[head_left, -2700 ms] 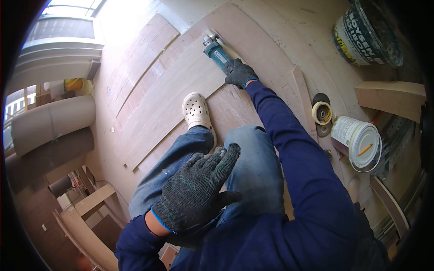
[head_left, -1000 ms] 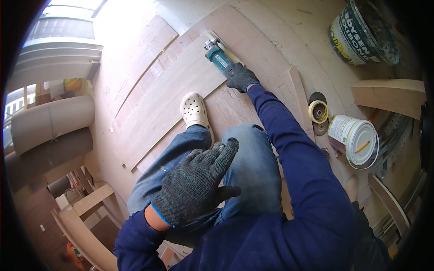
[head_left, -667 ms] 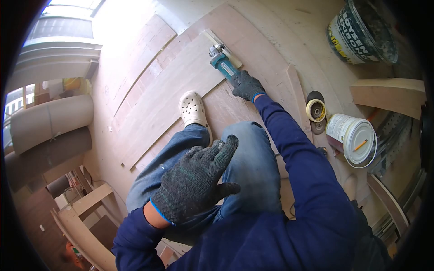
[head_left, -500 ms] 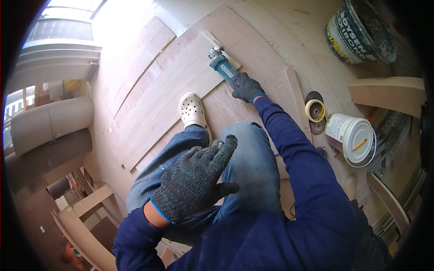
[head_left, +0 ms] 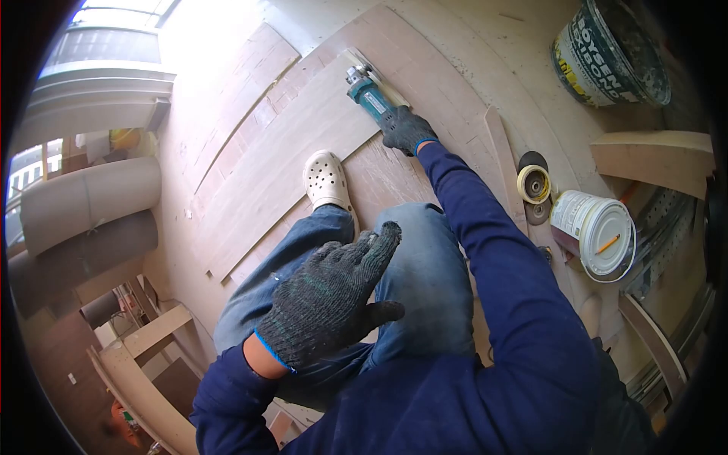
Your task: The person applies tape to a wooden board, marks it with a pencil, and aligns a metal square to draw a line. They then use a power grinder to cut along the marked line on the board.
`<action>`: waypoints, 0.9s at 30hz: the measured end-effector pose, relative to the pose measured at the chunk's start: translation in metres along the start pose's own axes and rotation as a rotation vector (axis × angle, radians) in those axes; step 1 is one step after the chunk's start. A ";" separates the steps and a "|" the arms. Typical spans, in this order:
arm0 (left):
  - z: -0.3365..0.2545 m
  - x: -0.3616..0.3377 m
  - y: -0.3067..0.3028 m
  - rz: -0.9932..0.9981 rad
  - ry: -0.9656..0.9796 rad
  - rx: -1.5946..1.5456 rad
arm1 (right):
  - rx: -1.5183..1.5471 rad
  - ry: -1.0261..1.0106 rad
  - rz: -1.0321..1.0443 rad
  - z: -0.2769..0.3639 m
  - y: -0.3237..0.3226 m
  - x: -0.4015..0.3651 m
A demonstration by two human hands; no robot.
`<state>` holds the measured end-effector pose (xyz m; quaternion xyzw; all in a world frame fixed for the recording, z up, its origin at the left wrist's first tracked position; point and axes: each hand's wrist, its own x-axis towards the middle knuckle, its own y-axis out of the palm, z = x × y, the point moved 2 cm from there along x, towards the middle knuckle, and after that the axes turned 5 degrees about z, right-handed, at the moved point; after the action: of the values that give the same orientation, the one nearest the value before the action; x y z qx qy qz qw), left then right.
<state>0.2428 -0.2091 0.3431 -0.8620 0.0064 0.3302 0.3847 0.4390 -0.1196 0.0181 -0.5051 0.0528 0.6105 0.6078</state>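
My right hand (head_left: 407,130), in a dark knit glove, grips the body of a teal angle grinder (head_left: 371,98). The grinder's head and disc are at the far end of a pale wooden board (head_left: 292,144), right by a narrow strip of wood (head_left: 392,92) along that end. My left hand (head_left: 330,296), gloved the same way, hovers over my knees with fingers stretched out and thumb apart, holding nothing. A cream clog (head_left: 327,180) on my foot presses on the board's near edge.
Larger thin wooden sheets (head_left: 425,68) lie under the board. To the right are loose grinding discs (head_left: 534,184), a lidded white pail (head_left: 599,231), a Boysen bucket (head_left: 599,64) and a curved wooden piece (head_left: 652,159). Rolled material (head_left: 95,197) and a wooden frame (head_left: 155,334) stand at left.
My right hand and the angle grinder have moved forward and slightly left along the board's end. My left hand has stayed nearly in place; the whole view has shifted a little.
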 end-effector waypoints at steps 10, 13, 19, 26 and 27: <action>-0.009 0.002 -0.004 0.026 0.021 -0.002 | 0.059 0.001 0.038 -0.041 0.015 -0.026; -0.008 0.002 -0.002 0.026 0.008 0.002 | 0.088 -0.019 0.040 -0.040 0.016 -0.021; -0.004 0.003 0.000 0.036 -0.017 -0.028 | 0.017 -0.029 0.015 -0.017 0.004 -0.009; -0.002 0.002 0.003 -0.008 -0.008 0.002 | -0.012 -0.053 0.018 -0.007 -0.001 -0.013; -0.003 0.002 0.001 0.005 -0.005 -0.019 | -0.046 -0.113 0.042 -0.006 -0.004 -0.020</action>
<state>0.2460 -0.2116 0.3428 -0.8647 0.0047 0.3333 0.3757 0.4405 -0.1367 0.0314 -0.4824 0.0149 0.6517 0.5851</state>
